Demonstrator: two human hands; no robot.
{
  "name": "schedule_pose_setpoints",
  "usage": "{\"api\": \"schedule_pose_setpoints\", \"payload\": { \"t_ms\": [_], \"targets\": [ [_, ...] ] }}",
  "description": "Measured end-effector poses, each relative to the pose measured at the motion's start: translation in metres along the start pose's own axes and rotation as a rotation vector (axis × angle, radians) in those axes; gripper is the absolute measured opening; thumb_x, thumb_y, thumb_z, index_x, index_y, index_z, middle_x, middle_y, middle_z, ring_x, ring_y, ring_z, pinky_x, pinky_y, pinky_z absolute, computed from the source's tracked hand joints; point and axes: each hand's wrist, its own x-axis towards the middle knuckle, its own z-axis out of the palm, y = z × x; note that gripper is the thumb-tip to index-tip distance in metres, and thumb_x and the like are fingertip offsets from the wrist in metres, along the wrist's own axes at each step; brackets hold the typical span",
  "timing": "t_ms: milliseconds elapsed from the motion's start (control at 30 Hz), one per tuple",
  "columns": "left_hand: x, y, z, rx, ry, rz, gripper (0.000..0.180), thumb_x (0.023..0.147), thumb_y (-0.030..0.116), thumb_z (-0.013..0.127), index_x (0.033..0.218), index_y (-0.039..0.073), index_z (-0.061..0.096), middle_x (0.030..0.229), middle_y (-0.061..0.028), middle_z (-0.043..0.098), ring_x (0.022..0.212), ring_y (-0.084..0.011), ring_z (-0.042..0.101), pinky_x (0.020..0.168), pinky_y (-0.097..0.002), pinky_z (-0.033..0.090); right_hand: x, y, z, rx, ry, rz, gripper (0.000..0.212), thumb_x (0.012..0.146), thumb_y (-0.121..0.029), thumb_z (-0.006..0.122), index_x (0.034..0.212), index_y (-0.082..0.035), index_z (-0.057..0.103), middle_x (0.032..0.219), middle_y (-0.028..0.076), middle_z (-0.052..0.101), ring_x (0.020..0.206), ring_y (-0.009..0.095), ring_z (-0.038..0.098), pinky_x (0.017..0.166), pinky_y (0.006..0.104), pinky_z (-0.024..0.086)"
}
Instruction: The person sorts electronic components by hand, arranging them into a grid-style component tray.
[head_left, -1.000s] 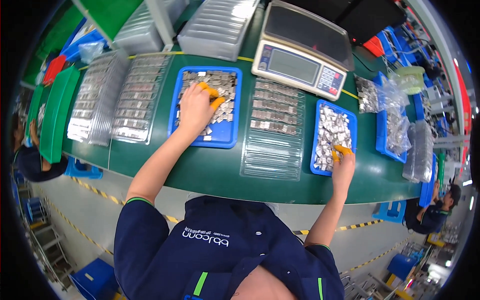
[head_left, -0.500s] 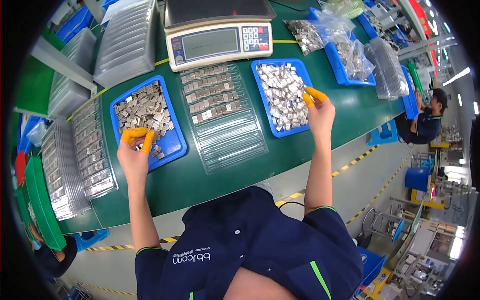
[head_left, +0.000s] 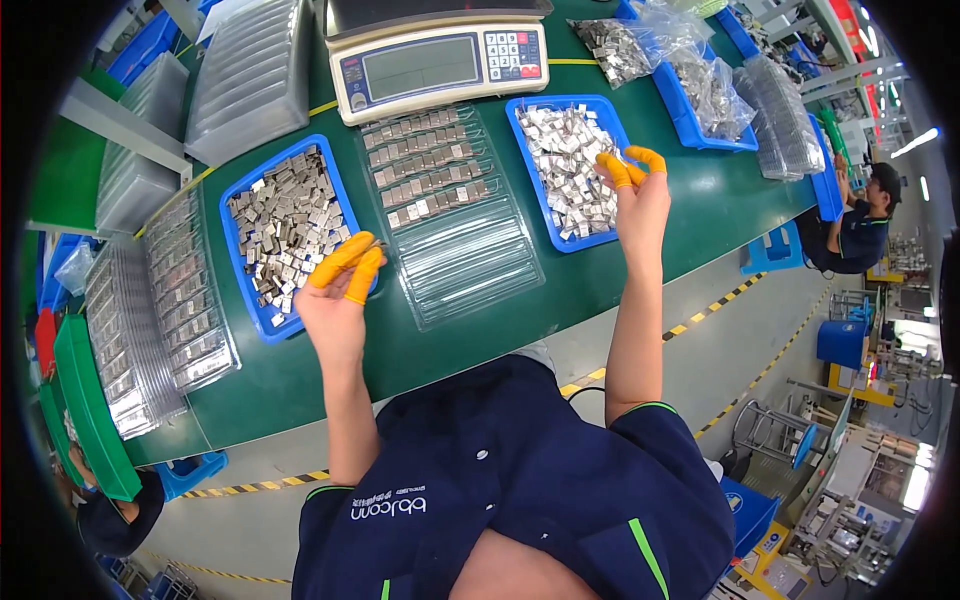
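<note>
My left hand [head_left: 343, 285], with orange finger covers, is over the near right edge of the left blue tray [head_left: 268, 325]. Its fingertips are closed on a small metal part [head_left: 378, 243]. That tray holds a heap of grey metal parts [head_left: 285, 225]. On the right, my right hand [head_left: 638, 190], its fingers also covered in orange, hovers over the right edge of the other blue tray [head_left: 545, 228]. Its fingertips are apart above whitish metal parts [head_left: 572, 165], and nothing shows between them. Between the trays lies a clear plastic blister tray [head_left: 470, 275] with several filled far rows.
A digital scale [head_left: 435, 65] stands behind the blister tray. Stacked clear trays [head_left: 250, 80] are at the far left, and filled ones [head_left: 185, 300] nearer. Bagged parts [head_left: 610, 50] lie at the far right. Another person [head_left: 860, 220] sits beyond the table's right end.
My left hand has risen out of the left tray and moved right, toward the blister tray, with a small metal part. My right hand stays at the right tray; its fingers have shifted.
</note>
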Motion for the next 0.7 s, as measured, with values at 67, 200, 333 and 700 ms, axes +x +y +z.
{"api": "schedule_pose_setpoints", "payload": {
  "t_ms": [67, 200, 333, 700],
  "targets": [
    [-0.002, 0.000, 0.004, -0.010, -0.045, -0.043, 0.025, 0.077, -0.005, 0.063, 0.102, -0.007, 0.060, 0.096, -0.0120, 0.064, 0.084, -0.0172, 0.063, 0.080, -0.0267, 0.050, -0.009, -0.007, 0.006, 0.101, -0.035, 0.012, 0.021, 0.082, 0.005, 0.053, 0.103, 0.010, 0.052, 0.090, 0.014, 0.064, 0.084, 0.018, 0.063, 0.075, 0.0241, 0.051],
    [-0.004, 0.001, 0.009, -0.068, -0.026, -0.102, 0.024, 0.078, -0.005, 0.062, 0.102, -0.007, 0.060, 0.097, -0.0122, 0.063, 0.084, -0.0173, 0.063, 0.080, -0.0264, 0.050, -0.026, -0.035, 0.033, 0.479, -0.112, 0.071, 0.018, 0.074, 0.004, 0.066, 0.092, 0.006, 0.064, 0.087, 0.008, 0.065, 0.077, 0.011, 0.061, 0.070, 0.0201, 0.048],
    [-0.010, 0.007, 0.019, -0.079, -0.022, -0.069, 0.024, 0.078, -0.004, 0.062, 0.102, -0.006, 0.061, 0.098, -0.0123, 0.064, 0.086, -0.0167, 0.062, 0.081, -0.0260, 0.049, -0.046, -0.046, 0.060, 0.596, -0.366, -0.004, 0.017, 0.082, 0.001, 0.059, 0.098, 0.002, 0.064, 0.096, 0.008, 0.063, 0.078, 0.012, 0.061, 0.074, 0.0215, 0.048],
    [-0.010, 0.003, 0.019, -0.149, -0.032, -0.174, 0.024, 0.076, -0.007, 0.062, 0.100, -0.007, 0.060, 0.099, -0.0132, 0.063, 0.087, -0.0186, 0.062, 0.081, -0.0275, 0.051, -0.096, -0.073, 0.087, 0.790, -0.641, 0.310, 0.025, 0.083, 0.001, 0.057, 0.108, 0.006, 0.056, 0.100, 0.012, 0.061, 0.084, 0.019, 0.062, 0.079, 0.0291, 0.051]
  ]
}}
